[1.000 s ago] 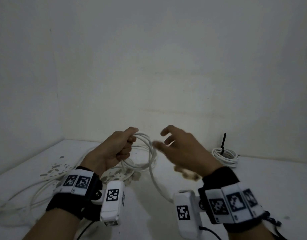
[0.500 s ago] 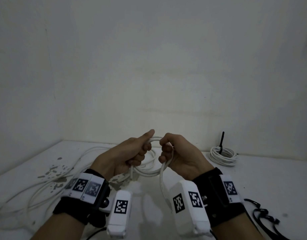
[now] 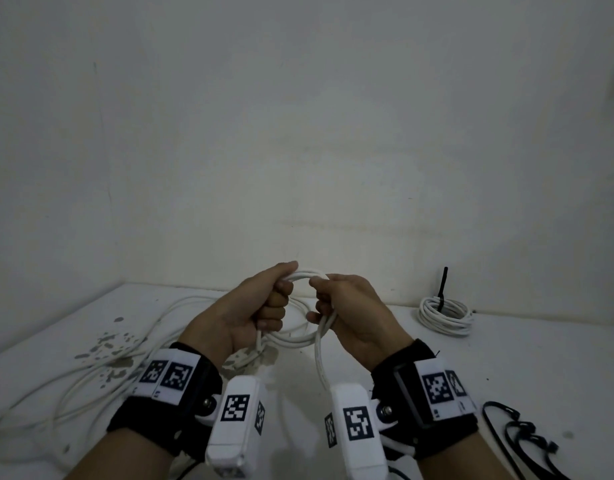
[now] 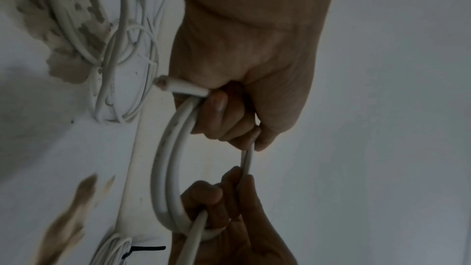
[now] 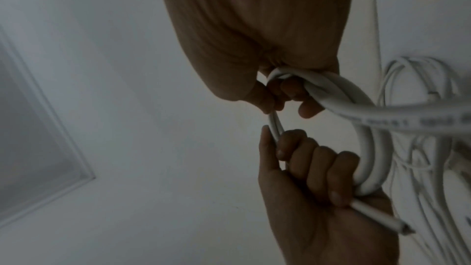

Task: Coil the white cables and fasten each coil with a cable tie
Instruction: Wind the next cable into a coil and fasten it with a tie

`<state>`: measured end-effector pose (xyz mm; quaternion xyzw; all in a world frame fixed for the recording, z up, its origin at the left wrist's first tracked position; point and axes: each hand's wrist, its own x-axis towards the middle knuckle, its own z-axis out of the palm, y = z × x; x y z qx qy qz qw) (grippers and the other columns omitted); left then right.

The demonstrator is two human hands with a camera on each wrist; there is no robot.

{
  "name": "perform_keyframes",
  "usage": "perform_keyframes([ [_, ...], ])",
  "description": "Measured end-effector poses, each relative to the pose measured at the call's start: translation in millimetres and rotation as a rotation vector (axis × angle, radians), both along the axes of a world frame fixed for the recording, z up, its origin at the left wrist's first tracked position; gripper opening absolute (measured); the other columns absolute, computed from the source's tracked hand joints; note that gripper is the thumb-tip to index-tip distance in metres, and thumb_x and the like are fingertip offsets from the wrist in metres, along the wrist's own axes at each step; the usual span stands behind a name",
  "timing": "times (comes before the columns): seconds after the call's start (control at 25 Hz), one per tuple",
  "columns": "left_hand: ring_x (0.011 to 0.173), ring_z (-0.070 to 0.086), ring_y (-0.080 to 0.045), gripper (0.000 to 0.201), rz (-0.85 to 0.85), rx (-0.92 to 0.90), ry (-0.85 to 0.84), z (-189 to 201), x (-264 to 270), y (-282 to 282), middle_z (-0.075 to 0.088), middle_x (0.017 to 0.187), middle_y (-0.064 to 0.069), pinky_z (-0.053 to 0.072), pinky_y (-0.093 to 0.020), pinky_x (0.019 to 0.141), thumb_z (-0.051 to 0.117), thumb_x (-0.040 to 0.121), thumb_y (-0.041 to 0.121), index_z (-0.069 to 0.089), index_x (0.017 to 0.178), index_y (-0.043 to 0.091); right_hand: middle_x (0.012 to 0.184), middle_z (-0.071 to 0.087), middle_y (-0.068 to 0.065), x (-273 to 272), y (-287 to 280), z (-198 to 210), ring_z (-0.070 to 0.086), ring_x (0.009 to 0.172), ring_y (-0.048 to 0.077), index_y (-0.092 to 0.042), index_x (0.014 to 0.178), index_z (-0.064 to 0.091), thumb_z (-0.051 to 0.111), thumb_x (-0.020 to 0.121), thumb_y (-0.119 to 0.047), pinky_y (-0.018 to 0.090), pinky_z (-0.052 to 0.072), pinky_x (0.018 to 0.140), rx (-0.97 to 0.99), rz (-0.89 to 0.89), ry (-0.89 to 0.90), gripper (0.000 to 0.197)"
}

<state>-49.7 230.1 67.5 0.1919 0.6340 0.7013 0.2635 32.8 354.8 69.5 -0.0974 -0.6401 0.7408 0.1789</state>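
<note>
A small coil of white cable point(image 3: 300, 338) hangs between my two hands above the white table point(image 3: 437, 368). My left hand point(image 3: 274, 303) grips the coil's left side with the fingers curled round several turns; the cut cable end point(image 4: 178, 86) sticks out below the little finger. My right hand point(image 3: 324, 299) grips the coil's right side, thumb and forefinger pinching the top strand point(image 5: 275, 128). The free run of cable point(image 3: 321, 362) drops from my right hand toward the wrist camera.
A finished coil point(image 3: 444, 315) with an upright black cable tie point(image 3: 442, 289) lies at the back right near the wall. Loose black cable ties point(image 3: 520, 434) lie at the front right. Loose white cables point(image 3: 90, 375) sprawl over the table's stained left side.
My right hand, open beside the coil a second ago, has closed on the coil's right side. Both hands now sit close together holding it.
</note>
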Motion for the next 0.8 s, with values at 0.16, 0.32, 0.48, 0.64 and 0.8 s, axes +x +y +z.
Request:
perform_keyframes([
  [0.16, 0.035, 0.012, -0.008, 0.045, 0.112, 0.127, -0.017, 1, -8, -1, 0.015, 0.048, 0.008, 0.012, -0.019, 0.036, 0.054, 0.097, 0.042, 0.034, 0.061, 0.024, 0.088, 0.064, 0.011, 15, 10, 5, 0.063, 0.07, 0.022, -0.01, 0.113, 0.057, 0.067, 0.094, -0.019, 0.037, 0.059, 0.062, 0.238, 0.116, -0.127, 0.023],
  [0.32, 0.032, 0.013, -0.008, 0.045, 0.192, 0.225, -0.096, -1, -22, -8, 0.016, 0.045, 0.009, 0.016, -0.017, 0.033, 0.05, 0.1, 0.04, 0.034, 0.061, 0.023, 0.092, 0.071, 0.017, 35, 9, 9, 0.067, 0.06, 0.023, -0.039, 0.133, 0.033, 0.067, 0.093, -0.017, 0.035, 0.059, 0.056, 0.731, 0.238, -0.21, 0.057],
  [0.48, 0.028, 0.014, -0.006, 0.048, 0.2, 0.312, -0.184, 2, -35, -25, 0.018, 0.039, 0.01, 0.014, -0.016, 0.031, 0.043, 0.102, 0.041, 0.033, 0.059, 0.022, 0.08, 0.066, 0.01, 36, 14, 18, 0.059, 0.051, 0.02, -0.035, 0.121, 0.051, 0.059, 0.098, -0.019, 0.027, 0.053, 0.051, 0.81, 0.187, 0.072, 0.029],
  [0.64, 0.026, 0.015, -0.006, 0.047, 0.185, 0.385, -0.256, 1, -45, -39, 0.019, 0.039, 0.009, 0.014, -0.018, 0.031, 0.041, 0.103, 0.039, 0.034, 0.06, 0.021, 0.074, 0.067, -0.005, 37, 19, 19, 0.059, 0.055, 0.012, -0.029, 0.096, 0.072, 0.065, 0.094, -0.022, 0.024, 0.049, 0.057, 1.004, 0.165, 0.121, 0.01],
  [0.8, 0.026, 0.017, -0.006, 0.045, 0.173, 0.448, -0.304, -1, -47, -41, 0.019, 0.039, 0.008, 0.015, -0.017, 0.031, 0.039, 0.103, 0.036, 0.035, 0.061, 0.021, 0.062, 0.06, -0.002, 25, 23, 12, 0.057, 0.057, 0.021, -0.03, 0.097, 0.063, 0.05, 0.098, -0.015, 0.032, 0.047, 0.059, 1.241, -0.221, 0.199, 0.02],
])
